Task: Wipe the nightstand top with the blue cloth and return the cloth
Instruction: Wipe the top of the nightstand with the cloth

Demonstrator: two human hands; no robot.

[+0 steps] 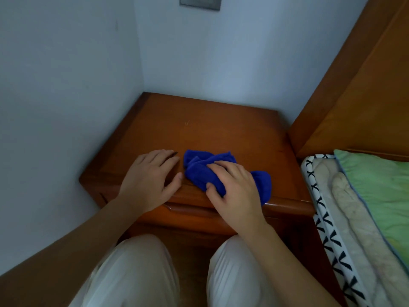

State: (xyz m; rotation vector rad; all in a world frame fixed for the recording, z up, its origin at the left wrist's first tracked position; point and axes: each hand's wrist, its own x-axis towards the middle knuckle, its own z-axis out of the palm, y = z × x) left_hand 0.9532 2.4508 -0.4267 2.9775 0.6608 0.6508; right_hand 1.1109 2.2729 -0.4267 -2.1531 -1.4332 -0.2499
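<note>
A crumpled blue cloth (pixel 199 168) lies near the front edge of the brown wooden nightstand top (pixel 199 127). My right hand (pixel 234 189) rests on the cloth, fingers curled over it and thumb pinching its front edge. My left hand (pixel 150 178) lies flat on the wood just left of the cloth, fingers spread, holding nothing. Part of the cloth is hidden under my right hand.
White walls close in the nightstand at the left and back, with a grey wall socket (pixel 200 2) high up. A wooden headboard (pixel 354 91) and a bed with a green sheet (pixel 380 187) stand at the right. My knees (pixel 141 273) are below the nightstand front.
</note>
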